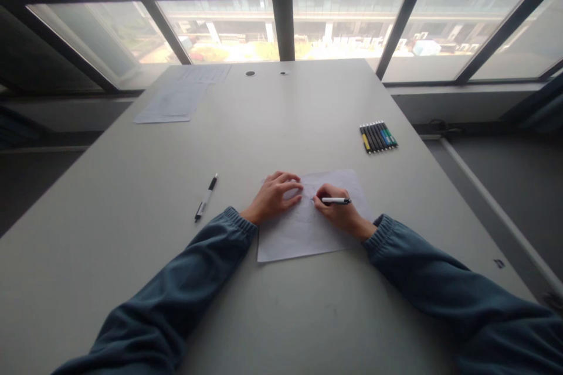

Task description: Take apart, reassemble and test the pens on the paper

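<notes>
Pen: the white-and-black pen [336, 201] is over the sheet [299, 246], right of the sheet's middle; whether its tip touches the paper is too small to tell.
Pen's long axis: roughly sideways across the sheet, tip toward the sheet's middle, dark back end toward the sheet's right edge.
Right hand: the right hand [338, 211] rests on the sheet's right half, thumb and fingers clamped together on the pen near its tip; this is the nearer hand to the pen.
Left hand: the left hand [276, 194] lies on the sheet's upper left part, fingers a little apart, tips pointing right toward the pen tip, with a narrow gap between.
Drawing: faint lines [303, 214] show near the sheet's middle, between the two hands; their shape is too pale to read.
Second pen: another pen [206, 199] lies left of the sheet, slanting away.
Coloured pens: a neat row of pens [378, 137] lies beyond the sheet's far right corner.
Papers: loose papers [169, 102] lie well beyond the sheet, to its left.
Table: the white table [281, 123] spreads under and around the sheet.
</notes>
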A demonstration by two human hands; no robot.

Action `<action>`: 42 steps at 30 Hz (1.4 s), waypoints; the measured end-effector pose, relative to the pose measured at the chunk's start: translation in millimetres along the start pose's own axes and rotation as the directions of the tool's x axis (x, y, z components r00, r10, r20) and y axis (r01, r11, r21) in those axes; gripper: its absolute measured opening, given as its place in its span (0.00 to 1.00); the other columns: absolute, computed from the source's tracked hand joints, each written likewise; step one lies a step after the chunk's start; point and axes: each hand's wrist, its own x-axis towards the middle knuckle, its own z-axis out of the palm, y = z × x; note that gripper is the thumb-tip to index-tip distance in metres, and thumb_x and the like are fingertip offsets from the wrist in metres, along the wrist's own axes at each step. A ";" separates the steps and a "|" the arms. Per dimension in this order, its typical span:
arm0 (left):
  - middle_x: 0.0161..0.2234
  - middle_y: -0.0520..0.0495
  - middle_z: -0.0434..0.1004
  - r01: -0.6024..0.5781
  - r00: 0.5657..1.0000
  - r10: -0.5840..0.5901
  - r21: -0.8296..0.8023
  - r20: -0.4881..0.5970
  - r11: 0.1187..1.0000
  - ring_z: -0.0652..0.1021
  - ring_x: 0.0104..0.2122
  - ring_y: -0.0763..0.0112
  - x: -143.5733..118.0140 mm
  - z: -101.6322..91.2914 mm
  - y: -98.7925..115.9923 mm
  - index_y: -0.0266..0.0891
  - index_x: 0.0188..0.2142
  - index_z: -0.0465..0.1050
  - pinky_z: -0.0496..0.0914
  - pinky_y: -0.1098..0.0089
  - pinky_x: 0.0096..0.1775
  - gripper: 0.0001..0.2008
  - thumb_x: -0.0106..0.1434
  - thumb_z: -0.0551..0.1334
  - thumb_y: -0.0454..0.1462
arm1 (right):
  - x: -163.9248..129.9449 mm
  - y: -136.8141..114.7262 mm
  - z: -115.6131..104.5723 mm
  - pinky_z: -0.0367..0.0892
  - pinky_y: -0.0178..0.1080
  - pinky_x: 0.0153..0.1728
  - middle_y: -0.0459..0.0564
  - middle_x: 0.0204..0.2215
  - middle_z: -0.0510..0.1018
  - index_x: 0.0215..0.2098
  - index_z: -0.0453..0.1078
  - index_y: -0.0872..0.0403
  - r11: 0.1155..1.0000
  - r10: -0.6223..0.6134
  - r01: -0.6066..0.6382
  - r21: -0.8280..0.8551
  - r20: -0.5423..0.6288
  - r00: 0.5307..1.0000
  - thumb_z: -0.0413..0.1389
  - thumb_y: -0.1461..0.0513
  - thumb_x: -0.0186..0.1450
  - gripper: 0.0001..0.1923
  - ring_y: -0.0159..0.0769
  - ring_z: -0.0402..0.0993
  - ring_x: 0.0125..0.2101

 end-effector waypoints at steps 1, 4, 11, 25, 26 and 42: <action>0.52 0.48 0.77 0.002 1.000 -0.002 0.001 0.001 1.000 0.73 0.53 0.60 -0.1 -0.1 0.1 0.49 0.45 0.79 0.68 0.57 0.56 0.10 0.66 0.64 0.43 | 0.1 -0.1 0.1 0.59 0.32 0.26 0.42 0.21 0.72 0.27 0.68 0.54 1.000 0.000 0.000 0.002 0.011 1.000 0.58 0.63 0.62 0.07 0.28 0.64 0.22; 0.52 0.48 0.77 0.007 1.000 -0.007 -0.001 -0.002 1.000 0.73 0.54 0.60 -0.5 0.7 -0.6 0.49 0.45 0.79 0.68 0.56 0.56 0.10 0.66 0.64 0.43 | 0.3 0.5 0.9 0.60 0.32 0.26 0.42 0.21 0.73 0.27 0.69 0.54 1.000 -0.007 0.007 0.008 0.040 0.999 0.58 0.63 0.62 0.06 0.28 0.65 0.22; 0.52 0.49 0.77 0.002 1.000 -0.002 -0.001 -0.001 1.000 0.73 0.53 0.60 -0.4 1.0 -1.6 0.49 0.46 0.79 0.68 0.56 0.56 0.10 0.65 0.65 0.43 | -0.6 -0.6 0.7 0.60 0.33 0.26 0.43 0.21 0.73 0.27 0.69 0.53 1.000 0.004 -0.004 0.019 -0.020 1.000 0.59 0.60 0.64 0.08 0.29 0.65 0.22; 0.44 0.45 0.80 -0.051 0.965 0.026 -0.090 -0.261 0.995 0.77 0.44 0.63 0.3 -2.6 1.6 0.42 0.49 0.76 0.70 0.59 0.50 0.11 0.70 0.61 0.41 | 6.7 -2.7 -17.6 0.63 0.35 0.23 0.52 0.33 0.82 0.45 0.74 0.55 0.771 0.112 -0.135 0.623 0.076 0.991 0.55 0.56 0.67 0.14 0.33 0.74 0.26; 0.44 0.45 0.80 -0.077 0.963 0.044 -0.116 -0.265 0.990 0.77 0.44 0.64 0.3 -3.1 1.8 0.42 0.50 0.75 0.70 0.60 0.49 0.12 0.69 0.62 0.41 | 6.0 -4.0 -17.6 0.63 0.35 0.23 0.51 0.32 0.82 0.44 0.73 0.55 0.760 0.096 -0.136 0.636 0.098 0.991 0.56 0.56 0.67 0.12 0.33 0.73 0.26; 0.33 0.46 0.80 -0.188 0.908 0.080 -0.228 -0.411 0.955 0.77 0.35 0.68 2.5 -2.0 6.3 0.41 0.38 0.78 0.73 0.64 0.39 0.04 0.66 0.66 0.38 | 8.1 -3.2 -17.3 0.56 0.33 0.21 0.43 0.22 0.73 0.41 0.71 0.52 0.627 0.197 -0.236 0.743 0.142 0.970 0.62 0.47 0.63 0.19 0.29 0.64 0.20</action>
